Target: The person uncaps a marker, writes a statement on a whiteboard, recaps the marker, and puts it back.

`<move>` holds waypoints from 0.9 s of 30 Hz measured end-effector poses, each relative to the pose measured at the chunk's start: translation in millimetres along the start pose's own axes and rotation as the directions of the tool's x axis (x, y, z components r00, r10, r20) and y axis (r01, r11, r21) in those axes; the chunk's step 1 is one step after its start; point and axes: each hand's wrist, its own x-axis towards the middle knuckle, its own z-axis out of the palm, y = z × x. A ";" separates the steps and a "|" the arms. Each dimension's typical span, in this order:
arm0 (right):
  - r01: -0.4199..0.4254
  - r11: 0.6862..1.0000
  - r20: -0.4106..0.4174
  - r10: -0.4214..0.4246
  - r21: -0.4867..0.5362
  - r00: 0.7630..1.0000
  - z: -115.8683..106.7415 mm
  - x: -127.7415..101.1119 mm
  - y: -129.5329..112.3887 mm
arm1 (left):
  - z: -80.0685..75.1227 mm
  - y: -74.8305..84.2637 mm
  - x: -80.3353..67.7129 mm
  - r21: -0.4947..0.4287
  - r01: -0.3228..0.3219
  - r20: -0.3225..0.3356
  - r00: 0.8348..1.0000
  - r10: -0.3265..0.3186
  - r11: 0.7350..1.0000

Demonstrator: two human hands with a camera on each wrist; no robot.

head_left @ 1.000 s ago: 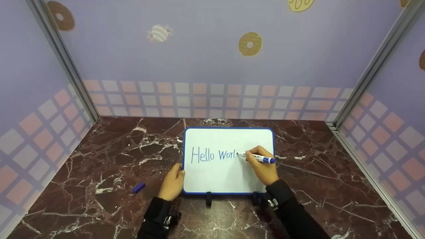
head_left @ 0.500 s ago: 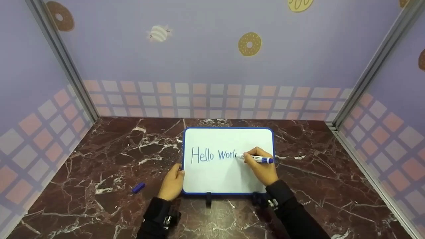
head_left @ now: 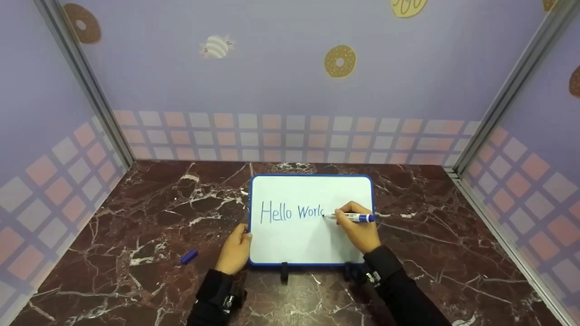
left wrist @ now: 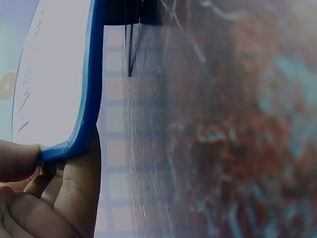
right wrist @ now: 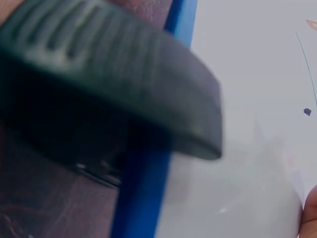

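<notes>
— Smudging looks like the main hazard to me. The right hand (head_left: 360, 233) pinches the marker (head_left: 354, 218) between thumb and fingers, tip down on the whiteboard (head_left: 311, 244) just past the blue lettering (head_left: 292, 212), and the heel of that hand rests on the white surface below the line. If the palm drags leftward, I judge the wet ink would smear.

— Agreed. And the board itself? It lies flat on the marble table (head_left: 136, 217), nearer the back edge than the front, about midway between the side walls.

— The left hand (head_left: 234, 249) holds it at the near-left corner; in the left wrist view the thumb (left wrist: 17, 159) lies on the face and the fingers (left wrist: 74, 198) curl under the blue frame (left wrist: 91, 99). That is a one-corner hold, so a hard stroke near the right edge could pivot the board and skew the letter.

— Room is tight as well. The writing already runs close to the right edge, so a wide last letter might crowd the frame.

— One more: the blue cap (head_left: 189, 256) sits loose on the table, well apart from the board toward the front-left. A sleeve could knock it off.

— The right wrist view is mostly blocked by a dark clip (right wrist: 109, 89), so the marker grip cannot be checked there.
</notes>
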 end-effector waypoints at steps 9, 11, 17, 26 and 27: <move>-0.025 1.000 -0.007 0.025 0.007 1.000 -1.9 0.0 -6.7 | 0.2 -0.7 0.1 -0.008 -0.012 -0.006 1.000 0.012 1.000; -0.024 1.000 -0.014 0.024 0.009 1.000 -1.2 2.5 3.1 | 0.3 -0.7 -0.1 -0.011 -0.013 -0.008 1.000 0.013 1.000; -0.001 0.999 -0.022 0.001 0.032 1.000 -0.9 6.5 6.9 | 0.4 -0.6 0.4 -0.009 -0.004 0.001 1.000 0.004 1.000; -0.027 0.998 -0.024 0.029 0.059 0.999 -0.6 11.1 2.5 | 1.4 -1.2 0.8 -0.009 -0.010 -0.007 1.000 0.010 1.000; -0.028 0.998 -0.024 0.030 0.062 0.999 -0.4 11.6 2.4 | 1.3 -1.3 0.7 -0.011 -0.012 -0.008 1.000 0.012 1.000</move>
